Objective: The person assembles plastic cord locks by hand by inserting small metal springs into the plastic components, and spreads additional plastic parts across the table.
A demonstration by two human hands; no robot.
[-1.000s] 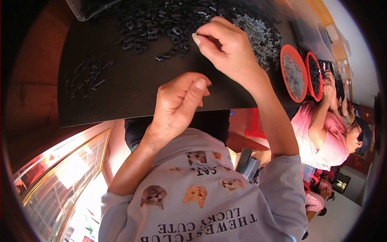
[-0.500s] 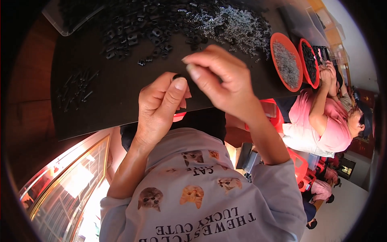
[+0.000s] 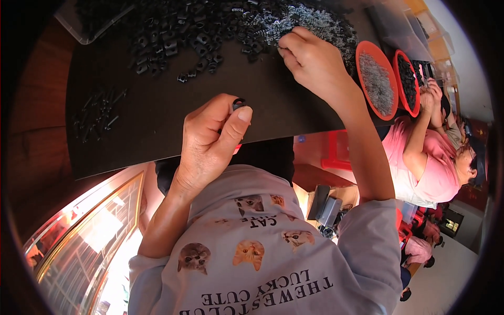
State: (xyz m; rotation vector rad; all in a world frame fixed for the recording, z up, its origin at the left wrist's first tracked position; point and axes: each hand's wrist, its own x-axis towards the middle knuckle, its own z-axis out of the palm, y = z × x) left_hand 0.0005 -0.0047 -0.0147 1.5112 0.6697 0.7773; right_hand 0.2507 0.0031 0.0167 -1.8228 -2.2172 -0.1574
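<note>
My left hand [image 3: 210, 137] is closed round a small black ring-shaped plastic part [image 3: 238, 103], near the table's front edge. The part's rounded top shows between thumb and forefinger; the rest is covered by the fingers. Farther off, my right hand [image 3: 318, 66] reaches to the near edge of a heap of small metal springs [image 3: 328, 27]. Its thumb and forefinger are pinched together, and whatever they hold is hidden. Left of the springs lies a big scatter of black plastic parts [image 3: 172, 48].
Several thin dark pins [image 3: 102, 113] lie on the dark table [image 3: 152, 126] at left. At right stand an orange bowl of springs [image 3: 376, 79] and a red bowl of black parts [image 3: 406, 79]. A clear bin [image 3: 84, 39] sits far left. A person in pink [image 3: 428, 157] works at right.
My right hand has moved away from the left, going right and farther out to the spring heap. My left hand stays almost in place, still holding the black part.
</note>
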